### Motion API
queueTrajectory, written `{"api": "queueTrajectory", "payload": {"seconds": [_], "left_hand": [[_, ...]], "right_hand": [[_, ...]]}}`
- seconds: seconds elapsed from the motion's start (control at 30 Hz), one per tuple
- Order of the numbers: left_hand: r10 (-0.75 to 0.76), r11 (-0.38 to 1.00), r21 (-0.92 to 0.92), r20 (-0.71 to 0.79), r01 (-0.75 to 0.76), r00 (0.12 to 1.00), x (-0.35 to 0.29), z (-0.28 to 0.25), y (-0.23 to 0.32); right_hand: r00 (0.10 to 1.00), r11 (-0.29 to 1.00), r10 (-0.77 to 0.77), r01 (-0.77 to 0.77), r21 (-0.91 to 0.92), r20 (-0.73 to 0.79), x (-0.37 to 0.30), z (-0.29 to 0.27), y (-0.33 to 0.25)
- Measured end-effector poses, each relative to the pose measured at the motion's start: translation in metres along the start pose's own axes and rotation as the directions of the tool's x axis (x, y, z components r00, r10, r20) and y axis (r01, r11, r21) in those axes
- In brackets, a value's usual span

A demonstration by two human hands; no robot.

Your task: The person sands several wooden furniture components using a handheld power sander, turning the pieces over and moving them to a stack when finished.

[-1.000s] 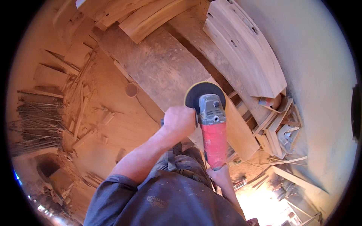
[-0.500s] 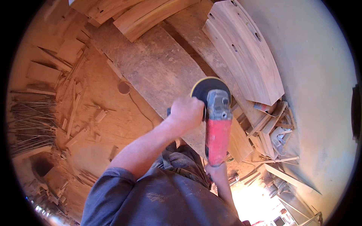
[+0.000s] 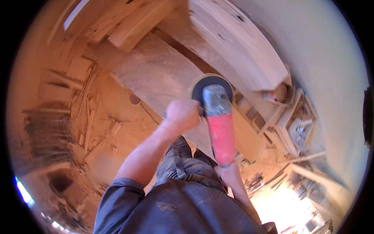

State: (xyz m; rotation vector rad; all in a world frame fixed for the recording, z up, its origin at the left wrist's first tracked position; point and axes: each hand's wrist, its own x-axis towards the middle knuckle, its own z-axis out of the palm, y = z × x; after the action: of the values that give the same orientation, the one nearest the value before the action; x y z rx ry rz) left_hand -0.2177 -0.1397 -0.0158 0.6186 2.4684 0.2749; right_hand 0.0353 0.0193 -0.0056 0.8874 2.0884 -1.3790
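I hold a red and grey angle sander (image 3: 220,134) in front of my body, its round dark disc (image 3: 212,82) with a pale rim at the far end. My left hand (image 3: 183,114) is closed around the side handle by the tool's head. Around the rear end of the red body wraps my right hand (image 3: 228,171), its fingers partly hidden. Beneath the disc stretches a worn wooden bench top (image 3: 156,66); I cannot tell whether the disc touches it. A thick pale wooden slab (image 3: 241,46) with dark knots lies beyond the tool to the right.
More thick boards (image 3: 136,25) lie at the bench's far left end. A wall (image 3: 311,58) runs along the right. Offcuts and sticks (image 3: 89,117) litter the dusty floor on the left, with a cord among them. Wood scraps (image 3: 286,136) pile up at the right.
The view has turned, so the bench and slab sit differently in the picture. The sander appears slightly farther left and up. Both hands keep their hold on it.
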Motion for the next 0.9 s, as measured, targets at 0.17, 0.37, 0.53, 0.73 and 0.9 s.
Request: {"api": "queueTrajectory", "payload": {"seconds": [0.17, 0.37, 0.53, 0.73, 0.9], "left_hand": [[-0.043, 0.992, 0.122, -0.009, 0.044, 0.999, -0.005, -0.002, 0.001], [0.129, 0.987, 0.067, 0.219, -0.147, 0.967, -0.025, 0.045, 0.101], [0.474, 0.878, -0.065, 0.249, -0.474, 0.844, -0.041, 0.103, 0.192], [0.499, 0.863, -0.062, 0.269, -0.502, 0.824, -0.045, 0.109, 0.210], [0.251, 0.952, 0.106, 0.276, -0.289, 0.928, -0.046, 0.067, 0.152]], "right_hand": [[0.992, 0.992, 0.118, -0.120, 0.041, 0.047, 0.007, -0.003, -0.008], [0.970, 0.951, 0.243, -0.239, 0.195, 0.002, -0.069, -0.019, 0.090], [0.843, 0.753, 0.537, -0.468, 0.463, -0.020, -0.138, -0.026, 0.152], [0.839, 0.695, 0.543, -0.417, 0.586, -0.048, -0.151, -0.016, 0.155], [0.948, 0.870, 0.311, -0.259, 0.419, -0.061, -0.112, -0.012, 0.121]]}}
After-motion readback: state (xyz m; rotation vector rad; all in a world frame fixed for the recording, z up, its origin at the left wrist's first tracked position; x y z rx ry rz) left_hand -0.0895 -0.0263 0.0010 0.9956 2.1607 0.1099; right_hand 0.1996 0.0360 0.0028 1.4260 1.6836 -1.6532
